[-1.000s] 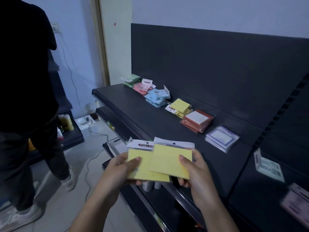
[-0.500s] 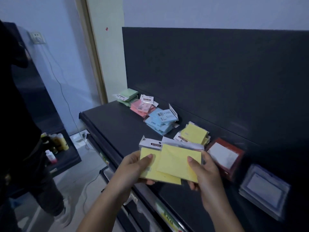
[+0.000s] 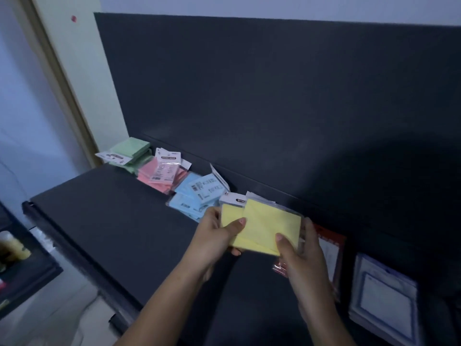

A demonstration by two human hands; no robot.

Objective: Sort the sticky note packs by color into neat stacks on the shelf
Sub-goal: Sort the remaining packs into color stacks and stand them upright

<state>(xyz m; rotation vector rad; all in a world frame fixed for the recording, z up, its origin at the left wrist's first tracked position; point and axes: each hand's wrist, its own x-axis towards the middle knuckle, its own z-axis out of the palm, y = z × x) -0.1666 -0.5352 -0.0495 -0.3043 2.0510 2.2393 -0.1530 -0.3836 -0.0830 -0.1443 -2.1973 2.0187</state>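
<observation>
Two yellow sticky note packs (image 3: pixel 264 224) overlap between my hands, low over the dark shelf (image 3: pixel 119 221) near its back panel. My left hand (image 3: pixel 217 233) grips their left side with the thumb on top. My right hand (image 3: pixel 299 248) holds the right edge. Along the back of the shelf lie a green stack (image 3: pixel 129 153), a pink stack (image 3: pixel 162 176) and a loose blue pile (image 3: pixel 197 196). The yellow stack on the shelf is hidden behind the packs I hold. A red-framed stack (image 3: pixel 331 253) lies just right of my right hand, partly covered by it.
A purple-bordered stack (image 3: pixel 384 295) lies at the far right of the shelf. The dark back panel (image 3: pixel 274 108) rises behind all the stacks. A lower black shelf with a yellow bottle (image 3: pixel 15 248) stands at the left. The front half of the shelf holds nothing.
Both hands have carried the yellow packs forward and over the shelf toward the back panel. The view swung left and closer; the person at the left is out of frame.
</observation>
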